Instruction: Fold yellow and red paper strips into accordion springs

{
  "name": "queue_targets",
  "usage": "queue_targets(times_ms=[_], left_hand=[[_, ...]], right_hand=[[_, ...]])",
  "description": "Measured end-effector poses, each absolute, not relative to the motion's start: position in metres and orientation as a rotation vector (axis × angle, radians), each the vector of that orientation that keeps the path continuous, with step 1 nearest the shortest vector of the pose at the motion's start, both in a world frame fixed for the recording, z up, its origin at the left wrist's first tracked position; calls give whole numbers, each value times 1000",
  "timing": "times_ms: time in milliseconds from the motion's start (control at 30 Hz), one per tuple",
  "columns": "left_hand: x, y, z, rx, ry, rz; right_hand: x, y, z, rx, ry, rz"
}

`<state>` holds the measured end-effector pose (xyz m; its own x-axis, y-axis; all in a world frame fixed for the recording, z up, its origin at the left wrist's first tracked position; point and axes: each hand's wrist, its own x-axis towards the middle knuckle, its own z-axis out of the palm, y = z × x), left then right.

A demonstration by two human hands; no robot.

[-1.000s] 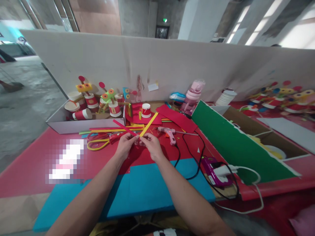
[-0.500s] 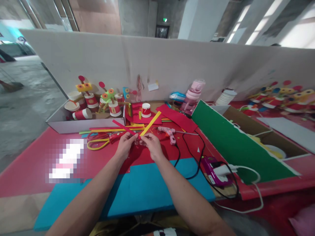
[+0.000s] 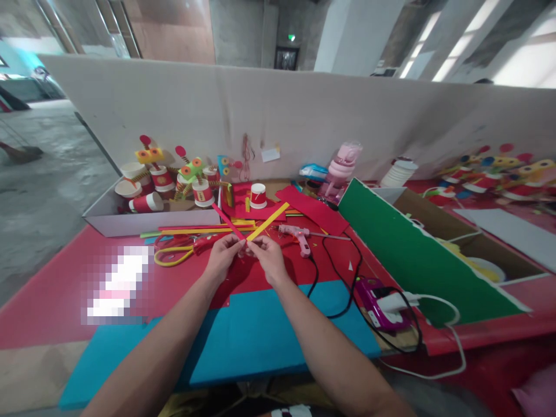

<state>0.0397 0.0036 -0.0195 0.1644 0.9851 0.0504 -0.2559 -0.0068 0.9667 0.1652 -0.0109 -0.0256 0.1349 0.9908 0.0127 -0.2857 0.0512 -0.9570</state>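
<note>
Head view: the left hand (image 3: 223,256) and right hand (image 3: 269,259) meet fingertip to fingertip above the red table cover (image 3: 52,289), each closed in a pinch. The left hand's fingers are shut on the near end of a red paper strip (image 3: 228,221), which slants up and away to the left; the right hand's are shut on the near end of a yellow paper strip (image 3: 269,220), which slants away to the right. The two strips cross right at the pinch, apparently so the ends stay stacked at an angle.

Just left of the grip lie yellow-handled scissors (image 3: 174,253); just right of it, a pink glue gun (image 3: 297,235) with its cord trailing toward the person. Beyond the grip to the left, an open white box (image 3: 147,222) holds paper-cup figures (image 3: 191,184). Well to the right, a cardboard box (image 3: 469,243) with a green flap shows something yellow and white inside; I cannot tell what.
</note>
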Motion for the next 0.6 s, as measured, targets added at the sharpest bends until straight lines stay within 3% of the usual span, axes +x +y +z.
queue_targets(times_ms=[600], left_hand=[[39,6,-20,1186,939,1200]], right_hand=[[166,-9,-26,-1065,-889,1212]])
